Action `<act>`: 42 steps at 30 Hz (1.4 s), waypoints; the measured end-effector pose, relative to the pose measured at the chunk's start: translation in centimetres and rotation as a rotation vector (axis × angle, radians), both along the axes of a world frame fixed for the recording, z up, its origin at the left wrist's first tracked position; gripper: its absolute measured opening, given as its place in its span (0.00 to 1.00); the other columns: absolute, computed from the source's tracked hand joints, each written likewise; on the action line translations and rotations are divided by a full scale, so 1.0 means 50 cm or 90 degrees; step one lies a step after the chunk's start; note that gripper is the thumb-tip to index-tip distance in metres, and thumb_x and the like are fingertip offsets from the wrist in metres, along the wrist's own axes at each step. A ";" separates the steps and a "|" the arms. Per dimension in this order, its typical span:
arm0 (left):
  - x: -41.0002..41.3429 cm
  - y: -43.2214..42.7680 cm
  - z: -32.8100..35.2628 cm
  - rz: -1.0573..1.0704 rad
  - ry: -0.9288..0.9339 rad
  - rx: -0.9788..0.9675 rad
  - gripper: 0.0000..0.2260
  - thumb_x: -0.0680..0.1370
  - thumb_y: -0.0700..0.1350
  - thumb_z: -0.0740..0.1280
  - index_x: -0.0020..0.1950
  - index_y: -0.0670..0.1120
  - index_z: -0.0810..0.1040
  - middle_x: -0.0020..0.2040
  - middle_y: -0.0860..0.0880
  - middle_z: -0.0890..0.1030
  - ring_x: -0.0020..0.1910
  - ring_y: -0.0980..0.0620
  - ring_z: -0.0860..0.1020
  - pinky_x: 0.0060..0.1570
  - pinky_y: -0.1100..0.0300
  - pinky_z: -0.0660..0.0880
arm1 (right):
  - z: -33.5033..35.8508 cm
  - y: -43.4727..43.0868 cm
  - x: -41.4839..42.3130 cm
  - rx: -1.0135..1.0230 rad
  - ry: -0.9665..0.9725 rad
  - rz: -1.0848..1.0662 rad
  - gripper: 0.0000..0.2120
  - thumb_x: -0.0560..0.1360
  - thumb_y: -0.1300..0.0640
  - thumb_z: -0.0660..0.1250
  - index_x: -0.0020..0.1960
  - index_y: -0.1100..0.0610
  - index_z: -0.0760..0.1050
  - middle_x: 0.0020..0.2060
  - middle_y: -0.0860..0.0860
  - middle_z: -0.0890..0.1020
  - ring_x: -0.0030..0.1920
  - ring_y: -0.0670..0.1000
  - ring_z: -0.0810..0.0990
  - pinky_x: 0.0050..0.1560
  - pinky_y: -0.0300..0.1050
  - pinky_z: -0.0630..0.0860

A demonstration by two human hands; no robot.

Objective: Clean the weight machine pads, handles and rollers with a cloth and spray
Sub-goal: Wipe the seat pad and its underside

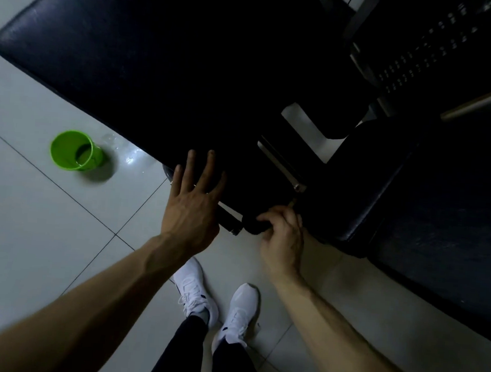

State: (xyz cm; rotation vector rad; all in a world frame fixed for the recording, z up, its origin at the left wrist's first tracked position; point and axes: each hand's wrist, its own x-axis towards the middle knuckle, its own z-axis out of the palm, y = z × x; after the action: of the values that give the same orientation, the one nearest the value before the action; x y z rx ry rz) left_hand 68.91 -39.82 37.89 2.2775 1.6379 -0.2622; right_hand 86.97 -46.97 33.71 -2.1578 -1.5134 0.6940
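Two black pads of the weight machine fill the upper and right parts of the frame: the large pad runs from upper left to centre, and the second pad lies at right, apart from the first. A metal bracket shows in the gap between them.

Left hand: centre of frame, fingers straight and spread wide, fingertips over the lower edge of the large pad. Contact with the pad surface cannot be confirmed.

Right hand: right of centre, just below the gap between the pads. Fingers are curled round a short dark cylinder. Whether this is a handle grip or a rolled cloth cannot be told. A black tube with a pale end sits just beside it, between the two hands.

Weight stack: upper right, with rows of holes visible.

Green bucket: on the tiled floor at left, well apart from both hands, with liquid inside.

White shoes stand at lower centre, below the hands.
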 end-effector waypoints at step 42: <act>0.186 -0.041 -0.048 1.424 -0.900 -0.282 0.12 0.75 0.35 0.70 0.57 0.45 0.85 0.46 0.44 0.85 0.50 0.42 0.84 0.58 0.45 0.82 | 0.101 0.171 0.006 -0.227 -0.086 0.385 0.33 0.80 0.66 0.60 0.79 0.40 0.64 0.82 0.39 0.50 0.80 0.46 0.59 0.71 0.39 0.69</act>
State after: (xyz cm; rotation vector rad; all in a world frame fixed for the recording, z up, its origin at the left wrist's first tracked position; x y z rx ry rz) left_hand 78.19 -41.86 35.48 -0.6269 1.6222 1.0179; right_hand 87.25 -38.41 38.75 -2.0058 -2.3016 1.0974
